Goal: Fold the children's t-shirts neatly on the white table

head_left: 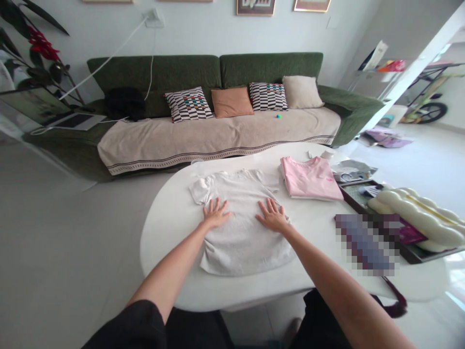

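Observation:
A white T-shirt lies spread flat on the white oval table, its neck pointing away from me. My left hand rests palm down on the shirt's left side with fingers spread. My right hand lies flat on the shirt's right side, fingers apart as well. Neither hand holds anything. A folded pink T-shirt sits on the table just beyond and to the right of my right hand.
A dark tray with papers and a cream cushion-like object occupies the table's right end. A green sofa with several cushions and a beige cover stands behind the table. A laptop and a plant are at the left.

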Demonstrator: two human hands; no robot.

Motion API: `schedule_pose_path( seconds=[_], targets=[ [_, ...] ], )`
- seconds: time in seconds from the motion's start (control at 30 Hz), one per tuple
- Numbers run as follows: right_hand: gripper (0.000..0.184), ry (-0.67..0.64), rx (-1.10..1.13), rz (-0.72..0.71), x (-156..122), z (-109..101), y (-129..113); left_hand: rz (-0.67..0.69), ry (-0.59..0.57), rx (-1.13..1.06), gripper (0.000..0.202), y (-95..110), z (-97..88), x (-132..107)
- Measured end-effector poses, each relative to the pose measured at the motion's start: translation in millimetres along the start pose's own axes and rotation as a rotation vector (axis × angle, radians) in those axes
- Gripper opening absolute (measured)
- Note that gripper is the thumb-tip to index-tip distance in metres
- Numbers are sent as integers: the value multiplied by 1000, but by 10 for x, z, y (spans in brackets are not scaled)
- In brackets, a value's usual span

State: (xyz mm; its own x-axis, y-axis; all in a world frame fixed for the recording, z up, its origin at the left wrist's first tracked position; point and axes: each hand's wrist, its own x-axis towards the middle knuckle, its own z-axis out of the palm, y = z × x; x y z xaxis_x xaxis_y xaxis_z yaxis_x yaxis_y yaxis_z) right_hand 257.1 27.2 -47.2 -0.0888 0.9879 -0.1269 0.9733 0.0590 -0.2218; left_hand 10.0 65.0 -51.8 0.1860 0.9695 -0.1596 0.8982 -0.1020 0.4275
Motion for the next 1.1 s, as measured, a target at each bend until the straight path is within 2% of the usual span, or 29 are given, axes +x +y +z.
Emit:
schedule_pose_path(
  seconds=[0.03,0.1,0.2,0.27,0.33,0.43,0.5,0.57,0.7,0.77,0.83,0.9,0.97,1.0,1.03,1.1],
  targets=[
    [56,7,8,7,-32,-27,-84,16,-26,-50,50,-52,-77,14],
    [53,33,26,-4,-154,-46,-327,46,1,-105,41,-179,-227,-47],
    [48,49,89,-141,-480,30,-799,50,125,-138,40,-369,-354,-420],
    [43,43,200,-307,-735,143,-1089,25,185,-181,40,-460,-327,-821],
    [43,35,309,-422,-952,279,-1297,-33,202,-287,40,-509,-223,-1255],
    [47,25,334,-422,-1128,448,-1432,-140,147,-447,40,-518,-33,-1805],
    [47,29,323,-407,-1155,503,-1435,-174,90,-478,30,-493,36,-2048],
    [46,29,328,-410,-1145,515,-1406,-169,44,-509,25,-453,26,-2199],
    [46,5,318,-435,-1119,493,-1359,-136,0,-671,28,-376,-156,-2328],
    [46,1,314,-433,-1121,489,-1358,-166,27,-798,30,-396,-265,-2331],
    [47,6,318,-424,-1129,490,-1364,-230,148,-941,34,-499,-366,-2292],
    [46,8,322,-422,-1138,490,-1372,-319,353,-1058,41,-676,-459,-2217],
    [46,0,318,-429,-1146,489,-1378,-390,514,-1066,48,-862,-538,-2130],
    [46,-3,312,-433,-1149,489,-1380,-403,534,-1017,50,-930,-561,-2091],
    [46,-5,305,-436,-1151,490,-1382,-396,502,-943,51,-968,-568,-2062],
    [46,2,298,-435,-1153,498,-1384,-322,335,-754,50,-936,-511,-2041]
  ],
)
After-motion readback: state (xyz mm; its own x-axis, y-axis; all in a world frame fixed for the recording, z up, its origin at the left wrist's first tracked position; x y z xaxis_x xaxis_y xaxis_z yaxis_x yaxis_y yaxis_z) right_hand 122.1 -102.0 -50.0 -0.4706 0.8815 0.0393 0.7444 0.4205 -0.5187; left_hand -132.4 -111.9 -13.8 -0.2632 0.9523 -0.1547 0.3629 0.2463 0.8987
